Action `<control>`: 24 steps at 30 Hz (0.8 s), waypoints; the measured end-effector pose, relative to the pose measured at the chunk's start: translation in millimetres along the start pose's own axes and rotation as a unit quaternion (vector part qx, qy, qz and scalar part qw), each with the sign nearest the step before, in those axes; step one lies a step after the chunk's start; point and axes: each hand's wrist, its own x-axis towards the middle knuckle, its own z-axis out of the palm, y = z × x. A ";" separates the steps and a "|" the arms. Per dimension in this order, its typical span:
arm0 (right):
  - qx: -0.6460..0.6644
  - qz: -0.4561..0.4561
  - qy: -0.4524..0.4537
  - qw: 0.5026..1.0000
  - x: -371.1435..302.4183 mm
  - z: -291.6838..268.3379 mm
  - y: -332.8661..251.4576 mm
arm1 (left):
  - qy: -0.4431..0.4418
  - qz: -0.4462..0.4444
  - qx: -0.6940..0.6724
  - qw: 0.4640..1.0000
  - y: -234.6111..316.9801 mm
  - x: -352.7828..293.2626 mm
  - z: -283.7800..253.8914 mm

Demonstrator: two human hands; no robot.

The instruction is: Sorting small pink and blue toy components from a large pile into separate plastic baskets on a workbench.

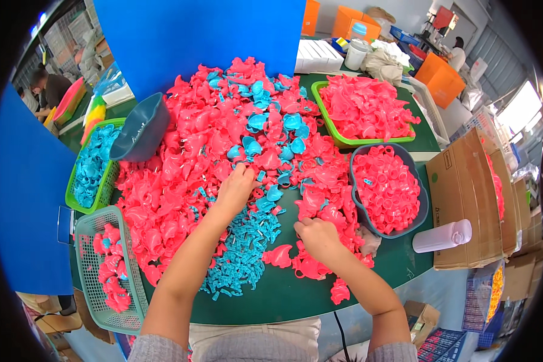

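Note:
A large heap of glossy pink plastic parts covers the table, with blue cupped parts mixed through its middle. My left hand reaches into the heap beside these blue parts. Its fingers are drawn together at the tips, and what they grip is hidden. Nearer to me and to the right, my right hand is closed at the edge of another cluster of pink parts. Anything in its fingers is too small or covered to name. Small blue clip-like pieces lie in a pile between my forearms.
Left stand a green basket of blue parts, a dark tub and a pale green basket of pink assemblies. Right are a green basket, a grey-blue tub, a pinkish bottle and cardboard boxes. Blue panels rise behind.

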 end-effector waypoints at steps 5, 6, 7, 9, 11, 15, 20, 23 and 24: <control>-0.001 0.010 -0.105 0.994 10.3 10.3 5.0 | 0.094 -0.064 -0.128 0.985 -4.3 -4.3 -7.8; 0.048 0.012 -0.076 0.996 11.4 11.6 8.5 | 0.125 -0.111 -0.205 0.964 -1.6 -5.2 -13.1; 0.097 0.014 -0.048 0.994 13.4 10.9 10.6 | 0.090 -0.204 -0.284 0.933 6.6 -5.1 -22.3; 0.111 0.019 0.012 0.994 26.0 12.8 9.3 | 0.036 -0.258 -0.377 0.889 9.1 -5.9 -27.1; 0.128 0.020 0.074 0.989 42.4 15.5 -0.5 | -0.014 -0.265 -0.412 0.872 6.9 -10.9 -28.0; 0.026 0.017 -0.010 0.999 58.9 28.4 -13.4 | -0.079 -0.026 -0.078 0.993 2.8 -24.9 -22.1; 0.034 0.027 -0.003 0.999 45.9 28.8 -4.7 | -0.129 -0.030 0.046 0.990 8.9 -35.1 -23.7; 0.136 0.032 0.134 0.981 35.4 16.7 3.0 | -0.115 -0.008 0.061 0.992 1.8 -40.1 -21.8; 0.261 0.084 0.116 0.955 34.0 10.0 7.9 | -0.100 -0.023 0.043 0.994 0.4 -40.4 -22.0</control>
